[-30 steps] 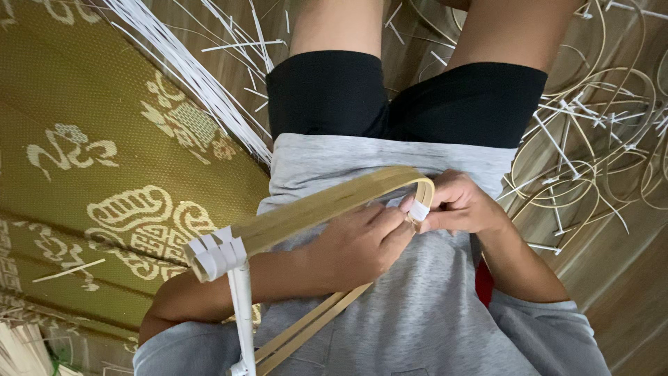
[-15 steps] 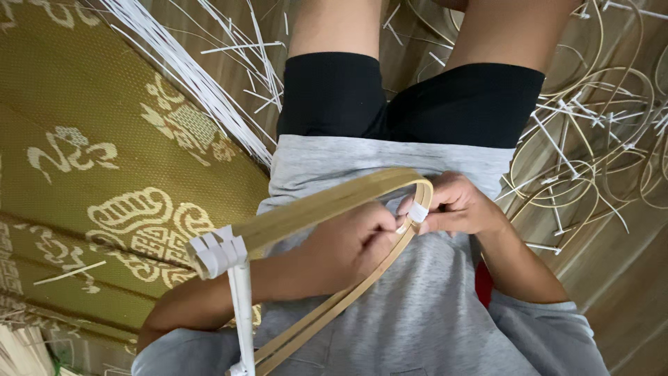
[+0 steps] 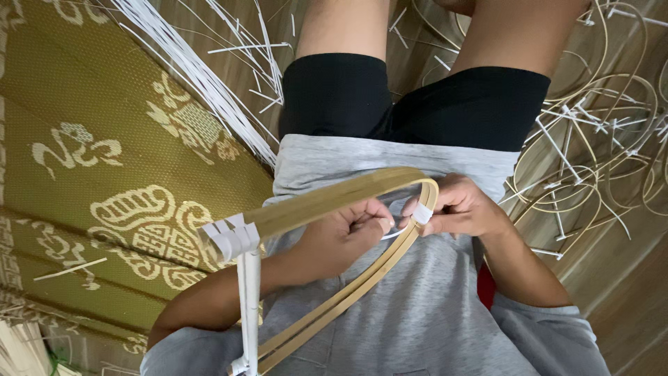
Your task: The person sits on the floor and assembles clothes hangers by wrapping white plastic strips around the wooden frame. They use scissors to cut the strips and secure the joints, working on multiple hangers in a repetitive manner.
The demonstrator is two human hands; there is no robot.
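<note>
A bent bamboo frame (image 3: 327, 202) of flat tan strips lies across my lap, curving round at its right end. My right hand (image 3: 470, 205) is closed on that curved end, where a white strip (image 3: 421, 213) is wrapped around the bamboo. My left hand (image 3: 348, 233) pinches the loose end of the white strip just left of the wrap. A second white binding (image 3: 229, 237) sits at the frame's left corner, with a white strip (image 3: 248, 306) hanging down from it.
A green and gold patterned mat (image 3: 104, 174) covers the floor at left. A bundle of long white strips (image 3: 188, 69) lies along its edge. Several bent bamboo hoops with white bindings (image 3: 591, 139) are piled on the wooden floor at right.
My left hand has shifted slightly right, closer to the wrap at the curved end. The frame has barely moved.
</note>
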